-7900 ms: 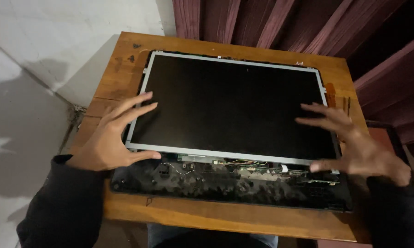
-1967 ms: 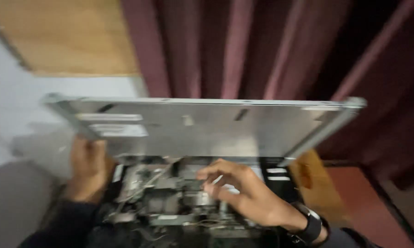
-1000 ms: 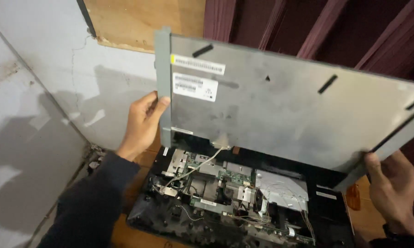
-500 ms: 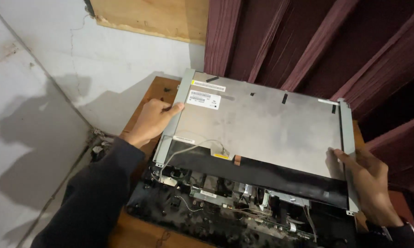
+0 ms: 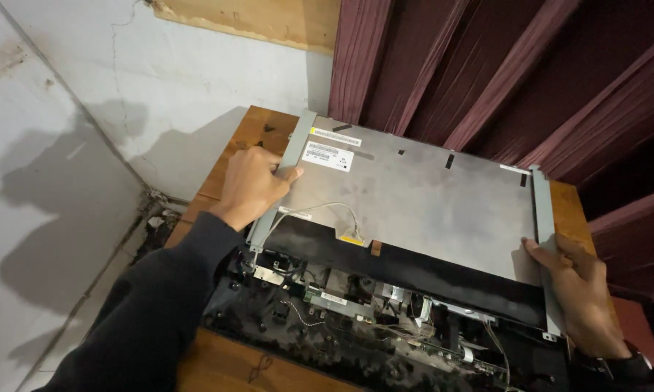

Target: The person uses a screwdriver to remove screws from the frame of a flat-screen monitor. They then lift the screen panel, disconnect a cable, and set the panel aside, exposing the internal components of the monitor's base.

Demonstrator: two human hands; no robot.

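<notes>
A: Where's the flat grey metal-backed display panel [image 5: 421, 199]?

B: Face down over the open black plastic laptop base [image 5: 385, 341], on the brown wooden table [image 5: 251, 134]. The left hand [image 5: 251, 185] curls round its frame at nine o'clock; the right hand [image 5: 577, 290] clasps the edge at four o'clock.

A: Risks?

B: The thin white cable [image 5: 319, 210] runs from the panel's back toward the base; I'd judge pulling the panel away could strain or tear it.

A: And inside the base?

B: Exposed boards, brackets and loose wires.

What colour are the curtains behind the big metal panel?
The curtains are dark maroon, hanging in folds. The head view shows them best, above the panel.
</notes>
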